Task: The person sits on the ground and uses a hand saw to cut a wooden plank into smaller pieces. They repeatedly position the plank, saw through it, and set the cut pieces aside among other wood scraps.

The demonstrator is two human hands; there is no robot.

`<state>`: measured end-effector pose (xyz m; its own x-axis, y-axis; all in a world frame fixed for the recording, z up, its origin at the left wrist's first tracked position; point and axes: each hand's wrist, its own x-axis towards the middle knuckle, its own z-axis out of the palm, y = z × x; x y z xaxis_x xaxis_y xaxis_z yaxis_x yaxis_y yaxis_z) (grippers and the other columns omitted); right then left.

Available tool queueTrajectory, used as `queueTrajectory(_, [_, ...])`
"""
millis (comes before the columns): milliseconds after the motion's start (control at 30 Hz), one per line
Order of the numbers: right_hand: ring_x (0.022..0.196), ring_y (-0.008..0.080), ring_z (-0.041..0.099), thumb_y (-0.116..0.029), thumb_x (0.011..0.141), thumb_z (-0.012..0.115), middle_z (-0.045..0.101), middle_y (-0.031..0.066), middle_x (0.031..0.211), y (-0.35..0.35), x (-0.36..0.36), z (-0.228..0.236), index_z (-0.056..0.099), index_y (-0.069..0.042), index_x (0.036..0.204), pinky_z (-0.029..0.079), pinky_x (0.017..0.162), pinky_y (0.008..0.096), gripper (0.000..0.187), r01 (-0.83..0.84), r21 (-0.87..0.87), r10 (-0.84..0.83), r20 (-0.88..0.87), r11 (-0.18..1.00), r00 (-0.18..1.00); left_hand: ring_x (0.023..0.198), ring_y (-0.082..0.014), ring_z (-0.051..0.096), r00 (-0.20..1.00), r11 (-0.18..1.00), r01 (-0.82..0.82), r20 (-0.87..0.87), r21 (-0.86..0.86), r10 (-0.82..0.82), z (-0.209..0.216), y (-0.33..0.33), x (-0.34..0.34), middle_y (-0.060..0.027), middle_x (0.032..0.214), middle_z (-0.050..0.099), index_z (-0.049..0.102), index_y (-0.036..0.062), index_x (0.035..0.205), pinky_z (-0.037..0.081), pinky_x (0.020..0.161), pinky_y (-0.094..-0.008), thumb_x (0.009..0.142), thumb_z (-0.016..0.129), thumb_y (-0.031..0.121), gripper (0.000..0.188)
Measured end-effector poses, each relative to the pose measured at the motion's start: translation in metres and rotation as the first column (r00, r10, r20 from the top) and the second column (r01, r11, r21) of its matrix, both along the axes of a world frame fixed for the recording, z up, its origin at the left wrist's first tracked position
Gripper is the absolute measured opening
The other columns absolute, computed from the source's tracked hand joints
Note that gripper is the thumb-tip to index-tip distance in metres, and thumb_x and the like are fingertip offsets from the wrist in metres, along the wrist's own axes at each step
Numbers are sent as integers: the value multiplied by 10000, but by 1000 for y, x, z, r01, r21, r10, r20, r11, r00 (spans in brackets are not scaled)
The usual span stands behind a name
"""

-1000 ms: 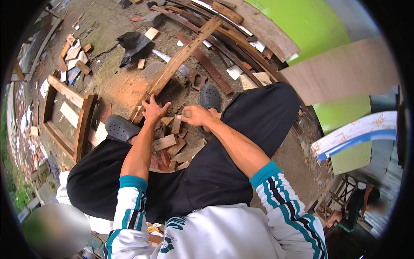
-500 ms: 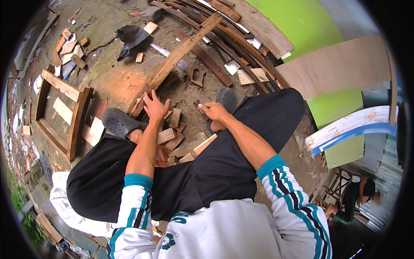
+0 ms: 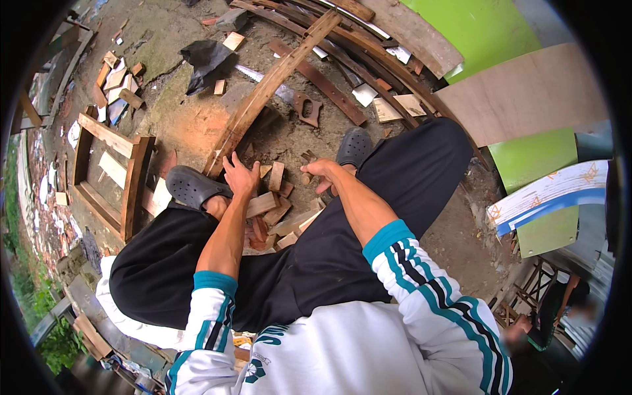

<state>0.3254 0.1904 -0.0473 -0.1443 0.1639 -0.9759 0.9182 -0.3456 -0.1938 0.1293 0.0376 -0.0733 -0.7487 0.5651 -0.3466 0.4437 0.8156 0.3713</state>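
Observation:
My left hand (image 3: 241,178) is by the near end of a long wooden beam (image 3: 266,87), its fingers spread and holding nothing. The beam slants up and away to the right. Across a small gap my right hand (image 3: 324,172) is closed around a small dark forked tool (image 3: 307,157); my fingers hide most of it, so its kind is unclear. Below and between my hands lies a heap of short wood offcuts (image 3: 264,203). A handsaw (image 3: 307,109) with a brown handle rests on the ground beyond them, its blade passing under the beam.
A wooden frame (image 3: 136,184) stands at the left, with offcuts (image 3: 117,85) farther off. Long dark planks (image 3: 362,62) line the far right, beside green panels (image 3: 507,33). A black plastic sheet (image 3: 205,64) lies beyond the beam. Another person (image 3: 559,303) is at the lower right.
The view has shifted, so the surroundings sit slightly farther right. My left hand has drawn back a little from the beam, and my right hand has come slightly closer to it.

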Motion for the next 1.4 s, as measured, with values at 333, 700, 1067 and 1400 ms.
queueTrajectory(333, [721,255,600,-117,975,568,564,219,1187,-7,-12,-70,470,60,1333,569,543,350,411,561,-132,-560,46,817,827,1527,-442,142,999,986,36,-30,-163,-41,7,-2,-29,-301,1643,91,74,125,1628,224,1202,-564,846,754,475,1093])
queueTrajectory(700, [1231,411,595,-209,886,627,577,250,1383,25,-42,-1,399,-12,1476,484,1033,472,663,-6,406,89,-187,914,978,1526,-466,-136,968,893,-26,212,-450,135,-13,30,-76,-318,1629,-165,-224,186,1587,94,1180,-667,680,750,783,1460])
queueTrajectory(1067, [1157,391,647,-211,916,638,627,271,1289,21,-17,-71,260,6,1544,532,962,470,765,-180,208,171,63,961,983,1422,-626,-218,911,854,144,405,-499,83,-9,40,-91,-462,1506,-277,-323,8,1507,48,1081,-799,688,601,911,1530])
queueTrajectory(1400, [1082,445,667,-179,934,603,646,331,1182,3,-19,-77,255,25,1473,543,917,496,674,-237,298,218,96,925,971,1433,-620,-195,896,808,209,438,-550,66,3,45,-104,-470,1509,-256,-298,-40,1503,67,1141,-726,688,591,918,1540])
